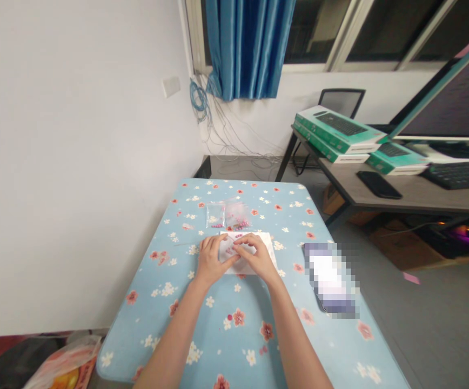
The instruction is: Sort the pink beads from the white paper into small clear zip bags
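Observation:
Over a white sheet of paper [269, 265] on the table, my two hands meet with their fingertips close together. My left hand [212, 262] is closed, its fingers bent; a thin pale strand [183, 245] runs out from it to the left. Thumb and index finger of my right hand [259, 259] are pinched together, and whatever is between them is too small to make out. Small pink beads [239, 235] lie on the paper around the fingertips. Just beyond the paper are a clear plastic bag [215, 214] and a second bag [238, 212], both with pink beads inside.
A flowered blue cloth covers the table [250, 335]. One reddish bead [229, 317] sits nearer me. On the right edge lies a phone [330, 278] with a blurred screen. A desk [416, 197] with keyboard boxes [337, 132] stands further right; a white wall [76, 162] borders the left.

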The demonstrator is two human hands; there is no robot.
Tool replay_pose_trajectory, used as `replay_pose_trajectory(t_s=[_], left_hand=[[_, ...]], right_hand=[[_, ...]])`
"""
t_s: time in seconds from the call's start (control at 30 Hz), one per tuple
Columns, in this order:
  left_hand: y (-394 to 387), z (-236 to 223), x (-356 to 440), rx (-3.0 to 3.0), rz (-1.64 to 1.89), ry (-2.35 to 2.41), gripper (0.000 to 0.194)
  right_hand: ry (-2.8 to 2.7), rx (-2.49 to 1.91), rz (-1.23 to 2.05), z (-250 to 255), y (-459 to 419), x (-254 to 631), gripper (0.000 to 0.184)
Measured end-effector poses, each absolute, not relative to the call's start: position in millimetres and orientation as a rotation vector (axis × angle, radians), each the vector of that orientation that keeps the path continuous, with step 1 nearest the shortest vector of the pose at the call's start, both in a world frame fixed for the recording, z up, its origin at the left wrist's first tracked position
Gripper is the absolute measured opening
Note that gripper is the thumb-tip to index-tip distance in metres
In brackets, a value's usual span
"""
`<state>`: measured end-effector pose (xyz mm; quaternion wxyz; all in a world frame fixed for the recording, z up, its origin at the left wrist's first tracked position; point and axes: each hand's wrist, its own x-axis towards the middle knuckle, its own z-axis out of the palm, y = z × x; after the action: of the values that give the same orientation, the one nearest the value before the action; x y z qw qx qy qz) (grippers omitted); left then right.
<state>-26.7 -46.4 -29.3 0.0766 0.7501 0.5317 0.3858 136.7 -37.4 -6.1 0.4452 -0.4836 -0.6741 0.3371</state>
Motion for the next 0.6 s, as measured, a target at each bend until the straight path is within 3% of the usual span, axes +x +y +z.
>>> replay_pose_trajectory(t_s=[0.6], left_hand=[[-46, -31, -28, 2.243, 1.156, 1.600, 0.053]], right_hand=[[-1.906, -1.658, 0.359, -27, -6, 153, 0.021]])
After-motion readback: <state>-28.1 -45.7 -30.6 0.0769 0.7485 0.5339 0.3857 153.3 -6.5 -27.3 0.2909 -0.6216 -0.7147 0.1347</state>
